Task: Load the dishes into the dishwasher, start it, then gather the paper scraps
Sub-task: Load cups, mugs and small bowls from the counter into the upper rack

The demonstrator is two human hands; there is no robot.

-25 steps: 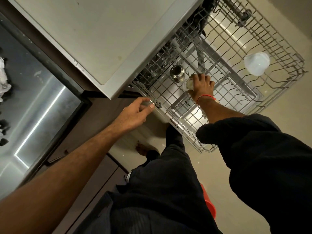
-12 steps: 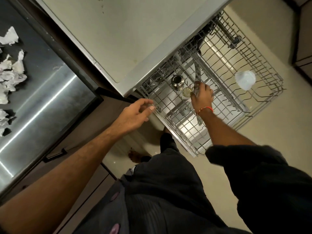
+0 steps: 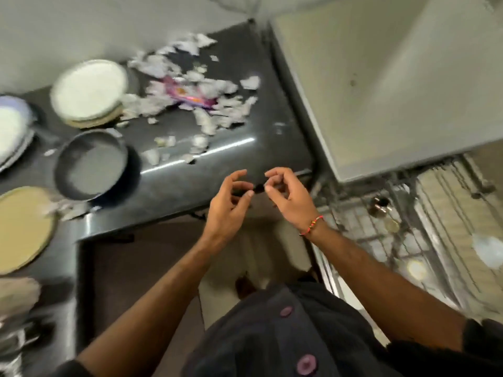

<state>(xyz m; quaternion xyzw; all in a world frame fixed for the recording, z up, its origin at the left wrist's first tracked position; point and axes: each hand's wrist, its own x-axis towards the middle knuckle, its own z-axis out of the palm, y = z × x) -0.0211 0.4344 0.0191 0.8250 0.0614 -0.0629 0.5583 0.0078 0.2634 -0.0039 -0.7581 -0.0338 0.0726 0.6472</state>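
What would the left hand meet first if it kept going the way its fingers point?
Probably the dark countertop: the left hand hangs open just short of its front edge, and bare surface lies ahead before the nearest paper scraps. Height above the counter is unclear.

A single wide-angle view from the person's head looks steeply down, close over both forearms, which rise from the bottom edge toward the frame's middle. The dark surface (image 3: 239,148) fills the upper left and centre, the dishwasher rack (image 3: 424,229) the right edge, with the person's dark clothing along the bottom. Everything is smeared by motion blur, and straight edges bow outward toward the corners. No second view shares the scene.
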